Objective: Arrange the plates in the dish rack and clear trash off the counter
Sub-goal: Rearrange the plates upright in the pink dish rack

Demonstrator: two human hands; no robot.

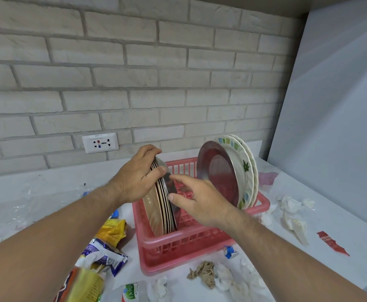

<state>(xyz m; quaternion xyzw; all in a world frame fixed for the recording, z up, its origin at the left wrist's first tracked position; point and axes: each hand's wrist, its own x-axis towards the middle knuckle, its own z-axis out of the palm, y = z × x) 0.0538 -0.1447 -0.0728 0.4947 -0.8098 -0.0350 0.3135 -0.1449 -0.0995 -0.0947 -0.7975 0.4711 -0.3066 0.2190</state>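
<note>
the left hand [139, 177] grips the top edge of a stack of plates [164, 214] standing upright at the left end of the red dish rack [178, 247]. the right hand [200, 199], fingers loosely spread, touches the stack's right face. more plates [232, 171] lean at the rack's far end. wrappers [110, 232] and crumpled tissues [291, 205] litter the worktop [341, 221] around the rack.

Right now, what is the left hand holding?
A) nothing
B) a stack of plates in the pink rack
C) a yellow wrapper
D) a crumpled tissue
B: the left hand grips the top rim of the stack of plates, which stands on edge in the pink dish rack.
</note>
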